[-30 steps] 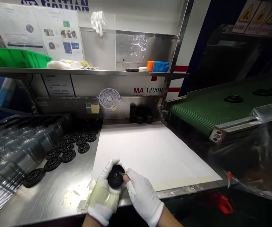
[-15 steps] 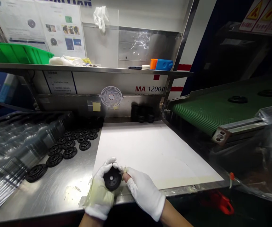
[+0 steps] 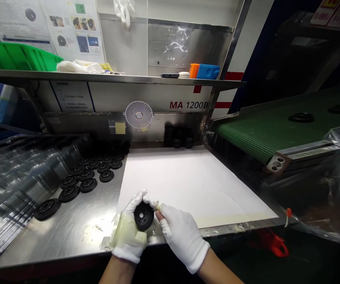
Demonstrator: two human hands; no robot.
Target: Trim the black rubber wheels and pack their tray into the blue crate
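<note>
Both my hands wear white gloves. My left hand [image 3: 130, 232] is wrapped round a black round plastic part [image 3: 143, 216], its holed face turned up toward me. My right hand [image 3: 181, 236] is closed in a pinch against the part's right edge; a small thing may sit between its fingertips, too small to name. The hands hover over the near edge of a white sheet [image 3: 187, 181] on the steel bench [image 3: 69, 232].
Several more black round parts [image 3: 81, 179] lie in rows on the bench at left, beside clear plastic trays [image 3: 13, 185]. A green conveyor belt [image 3: 264, 134] with black parts rises at right. A shelf above holds a green bin [image 3: 13, 61] and a small white fan [image 3: 138, 114].
The black part has been turned in my left hand, its holed face showing more. My head view has tipped slightly down; both hands stay at the sheet's near edge.
</note>
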